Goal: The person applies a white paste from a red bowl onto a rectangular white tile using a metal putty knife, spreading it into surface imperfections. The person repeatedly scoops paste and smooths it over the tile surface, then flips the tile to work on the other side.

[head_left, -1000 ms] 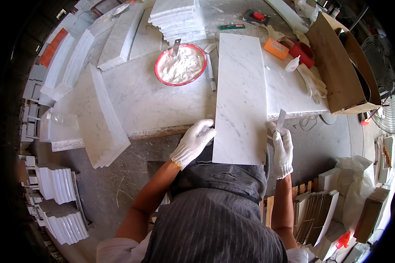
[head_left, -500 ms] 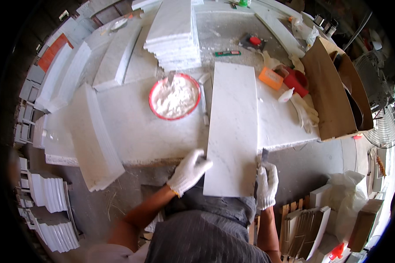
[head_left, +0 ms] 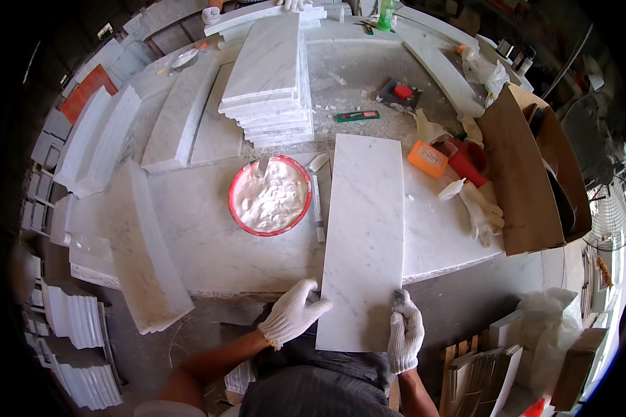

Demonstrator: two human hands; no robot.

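Long white rectangular marble slab point(head_left: 364, 240) lying lengthwise across the near edge of the grey stone tabletop point(head_left: 209, 250), its near end overhanging that edge toward the person. The left hand point(head_left: 293, 313), in a white knit glove, rests with fingers spread against the slab's near-left edge; its grip is open, laid flat rather than closed around the stone. The right hand point(head_left: 405, 332), also gloved, closes its grip on the slab's near-right corner. Just left of the slab lies a thin pale stick-like tool point(head_left: 317, 208), and beside that a round red-rimmed bowl of white paste point(head_left: 270, 196). Behind, toward the far edge, stands a stack of white marble tiles point(head_left: 270, 76). A brown cardboard box point(head_left: 528, 174) sits at the right edge.
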